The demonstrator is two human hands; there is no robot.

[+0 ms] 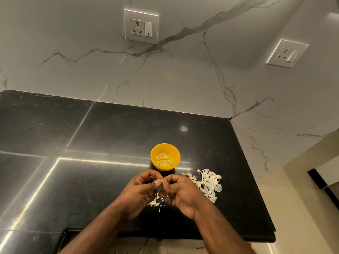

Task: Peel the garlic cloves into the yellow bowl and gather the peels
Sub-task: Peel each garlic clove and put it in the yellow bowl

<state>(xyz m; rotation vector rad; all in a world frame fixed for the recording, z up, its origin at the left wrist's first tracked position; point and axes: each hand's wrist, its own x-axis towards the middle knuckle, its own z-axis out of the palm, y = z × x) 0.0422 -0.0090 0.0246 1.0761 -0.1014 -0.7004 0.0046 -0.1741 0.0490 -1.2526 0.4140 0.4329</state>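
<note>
Thumb and fingertips of the left hand (pixel 142 187) and right hand (pixel 180 191) pinch a single garlic clove (pixel 161 181) between them, apparently mid-peel; the clove is largely hidden. Both hands are curled, thumbs uppermost, forearms converging from the near edge, just in front of the yellow bowl (pixel 165 156), which holds peeled cloves (pixel 164 160). Risk: a slipping pinch may drop the clove among the loose peels (pixel 156 200) beneath the hands. Stray skin may also scatter away from the peel pile (pixel 207 184) on the black counter (pixel 91 162).
</note>
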